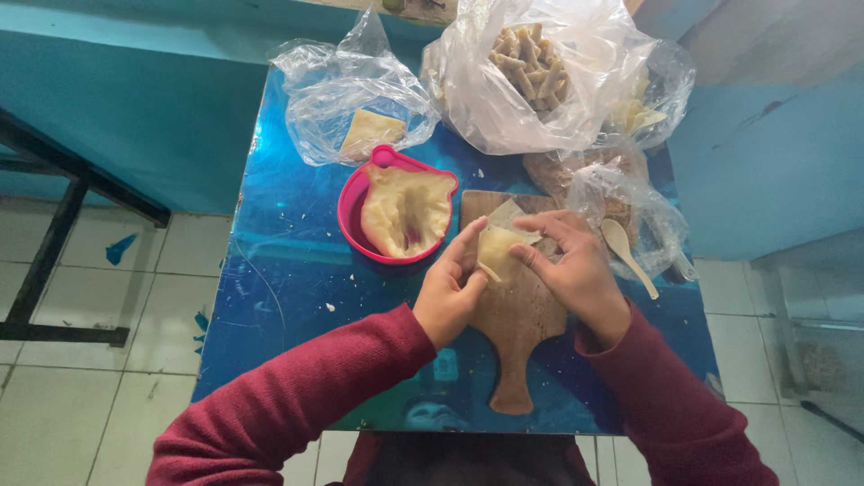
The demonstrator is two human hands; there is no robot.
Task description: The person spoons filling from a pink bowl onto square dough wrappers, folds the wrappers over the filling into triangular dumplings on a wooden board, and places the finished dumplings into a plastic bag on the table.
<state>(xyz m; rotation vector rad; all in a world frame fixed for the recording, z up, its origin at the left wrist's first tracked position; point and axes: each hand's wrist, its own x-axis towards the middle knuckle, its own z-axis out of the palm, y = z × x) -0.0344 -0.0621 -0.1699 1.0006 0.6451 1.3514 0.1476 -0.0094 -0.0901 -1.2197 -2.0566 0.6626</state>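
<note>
A thin pale dough wrapper [499, 241] lies on a wooden cutting board [517, 337] with a handle pointing toward me. My left hand [450, 290] pinches the wrapper's left edge with fingers and thumb. My right hand [576, 268] grips its right side, fingertips folded over the dough. Both arms wear dark red sleeves. A pink bowl [353, 203] lined with a pale, soft filling or dough stands just left of the board.
The small blue shiny table [288, 279] holds clear plastic bags: one with a flat wrapper [369, 130], one with rolled sticks [529, 63], another crumpled at right [621, 193]. A pale spoon [625, 252] lies right of the board. White tiled floor and a black frame [54, 243] are left.
</note>
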